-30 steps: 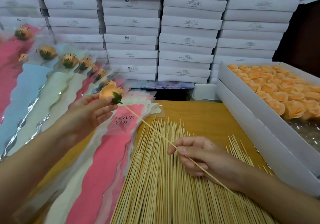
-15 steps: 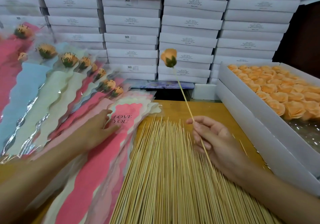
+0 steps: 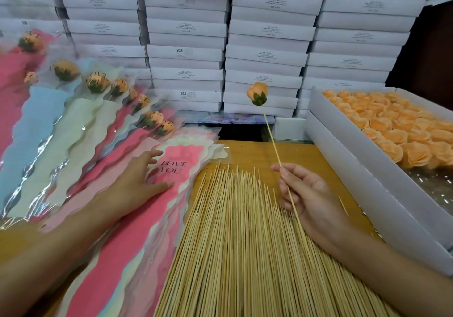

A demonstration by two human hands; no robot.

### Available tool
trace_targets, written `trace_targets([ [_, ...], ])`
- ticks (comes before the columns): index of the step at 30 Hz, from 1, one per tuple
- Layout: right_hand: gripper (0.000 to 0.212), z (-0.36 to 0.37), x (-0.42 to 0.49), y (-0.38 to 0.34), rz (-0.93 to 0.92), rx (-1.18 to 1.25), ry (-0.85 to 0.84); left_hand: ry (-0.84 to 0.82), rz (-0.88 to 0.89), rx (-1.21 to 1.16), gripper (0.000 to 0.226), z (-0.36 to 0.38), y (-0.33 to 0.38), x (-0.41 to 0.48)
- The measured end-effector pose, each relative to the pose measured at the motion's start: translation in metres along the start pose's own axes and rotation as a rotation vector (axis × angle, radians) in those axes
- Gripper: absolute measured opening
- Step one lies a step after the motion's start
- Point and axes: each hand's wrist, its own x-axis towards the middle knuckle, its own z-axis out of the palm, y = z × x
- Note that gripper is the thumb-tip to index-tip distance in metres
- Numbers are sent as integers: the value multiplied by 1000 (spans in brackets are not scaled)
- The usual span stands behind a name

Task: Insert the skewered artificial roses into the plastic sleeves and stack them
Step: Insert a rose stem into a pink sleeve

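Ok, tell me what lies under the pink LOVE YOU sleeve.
Edges of more empty sleeves in cream, pink and blue show beneath the pink sleeve, on which the left hand rests. How many lie there, and the table below them, is covered.

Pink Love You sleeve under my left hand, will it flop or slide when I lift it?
Probably floppy: the sleeve looks like thin glossy film. Likely slippery, lying on a fanned pile of similar sleeves. It looks light, so the left hand may drag neighbours.
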Motion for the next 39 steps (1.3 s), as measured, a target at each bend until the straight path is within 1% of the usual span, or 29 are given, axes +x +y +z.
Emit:
trace_targets([
  [3,18,0,-1,-1,8,4,3,-13,-32,16,76,0,-3,0],
  [8,18,2,-2,-2,18,-3,-1,-68,-73,3,99,-3,-4,-3],
  [10,18,2,-2,-2,19,-8,-1,-72,-64,-14,101,-3,-6,-3],
  [13,18,4,-2,-3,19,-17,-1,-59,-42,-19,92,-3,-7,-2],
  [15,20,4,-2,-3,24,-18,3,-27,-1,11,79,-3,-5,-2],
  [17,22,4,-3,-3,28,-14,6,4,80,54,67,-2,-2,-3],
  [20,23,4,-3,-3,27,-24,14,17,186,128,60,-2,4,-6],
  [25,24,4,-3,-3,29,-27,19,81,192,197,47,-3,14,-8],
  [29,21,4,-3,-3,33,-21,20,81,310,241,37,-8,22,-12],
  [32,19,4,-3,-3,32,-18,19,92,326,163,34,-14,32,-12],
  [35,20,3,-2,-3,28,-5,28,111,298,-1,35,-19,45,-13],
  [37,20,2,-1,-3,22,0,32,95,261,-168,38,-19,57,-17],
  [39,20,2,-1,-3,14,1,38,25,182,-412,40,-14,70,-24],
])
